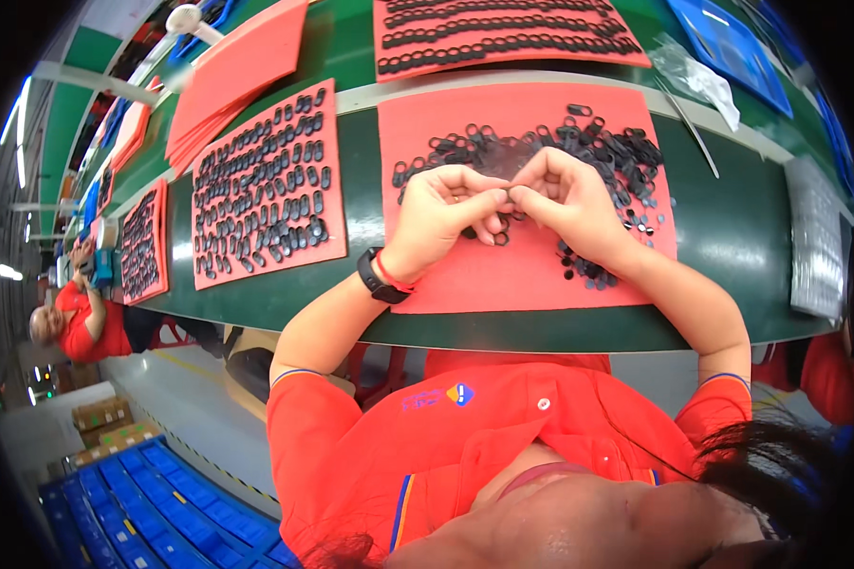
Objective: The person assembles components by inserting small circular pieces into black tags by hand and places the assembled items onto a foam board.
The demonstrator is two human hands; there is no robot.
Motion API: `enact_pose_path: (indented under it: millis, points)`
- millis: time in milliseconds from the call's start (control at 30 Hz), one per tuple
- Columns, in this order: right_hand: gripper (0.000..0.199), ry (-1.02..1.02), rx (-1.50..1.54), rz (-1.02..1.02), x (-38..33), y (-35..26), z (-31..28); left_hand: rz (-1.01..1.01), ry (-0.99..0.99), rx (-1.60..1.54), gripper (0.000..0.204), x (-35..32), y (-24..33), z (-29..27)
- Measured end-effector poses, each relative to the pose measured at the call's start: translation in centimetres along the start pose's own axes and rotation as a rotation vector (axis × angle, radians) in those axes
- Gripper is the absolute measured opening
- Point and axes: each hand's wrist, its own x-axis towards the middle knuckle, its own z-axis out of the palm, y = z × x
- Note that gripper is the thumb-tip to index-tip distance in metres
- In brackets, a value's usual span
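Note:
My left hand (443, 211) and my right hand (571, 201) meet over a pink foam mat (531, 289), fingertips pinched together. What they hold between them is too small and hidden to make out. Behind and to the right of my fingers lies a heap of small black oval parts with ring-shaped ends (626, 152). Some of these parts also lie beyond my left hand. Small round dark discs (593, 273) are scattered on the mat beside my right wrist.
Left of the mat, a pink board (337, 223) carries rows of black parts; another loaded board (164, 237) lies farther left. Pink sheets (242, 71) are stacked behind. Tweezers (693, 133), a clear bag (702, 81), a blue tray (735, 57) and clear plastic trays (814, 237) stand right. A co-worker (90, 322) sits far left.

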Motion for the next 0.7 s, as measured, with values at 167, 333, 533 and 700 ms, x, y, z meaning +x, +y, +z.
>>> enact_pose_path:
  millis: [167,333,533,700]
  points:
    - [0.013,-0.026,0.061,0.033,0.08,0.10,-0.28,-0.023,0.020,-0.019,0.012,0.13,-0.13,0.11]
    - [0.013,-0.034,0.066,0.016,-0.09,0.24,-0.31,-0.014,0.005,-0.029,0.013,0.06,-0.42,0.11]
    - [0.012,-0.050,0.045,0.011,0.10,0.53,-0.38,-0.028,0.015,-0.069,0.010,0.20,-0.66,-0.14]
    - [0.011,-0.063,0.040,0.024,0.13,0.67,-0.37,-0.032,0.021,-0.068,0.008,0.22,-0.87,-0.33]
